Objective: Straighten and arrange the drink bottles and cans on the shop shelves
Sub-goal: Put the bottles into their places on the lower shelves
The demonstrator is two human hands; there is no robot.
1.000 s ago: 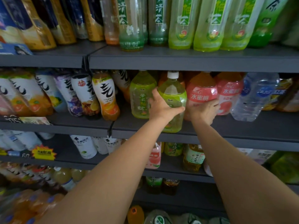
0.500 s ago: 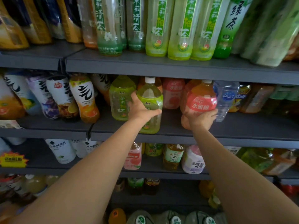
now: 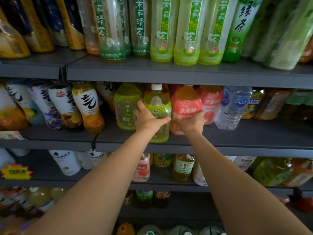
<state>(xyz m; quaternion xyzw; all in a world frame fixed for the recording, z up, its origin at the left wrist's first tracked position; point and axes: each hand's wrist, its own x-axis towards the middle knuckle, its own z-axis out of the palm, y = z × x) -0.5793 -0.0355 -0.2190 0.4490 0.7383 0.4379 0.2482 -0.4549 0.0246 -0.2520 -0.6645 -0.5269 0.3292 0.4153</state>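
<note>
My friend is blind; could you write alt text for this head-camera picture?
A person's left hand grips a green tea bottle and the right hand a pink peach-drink bottle, side by side on a grey shop shelf crowded with drinks.

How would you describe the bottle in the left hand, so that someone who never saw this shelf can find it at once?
Look at the middle shelf, second from the top, near its centre. The left hand grips a green tea bottle standing at the front edge, beside the pink-labelled bottle held by the right hand. It alone there shows a white cap, and it stands forward of the other green bottle.
</note>
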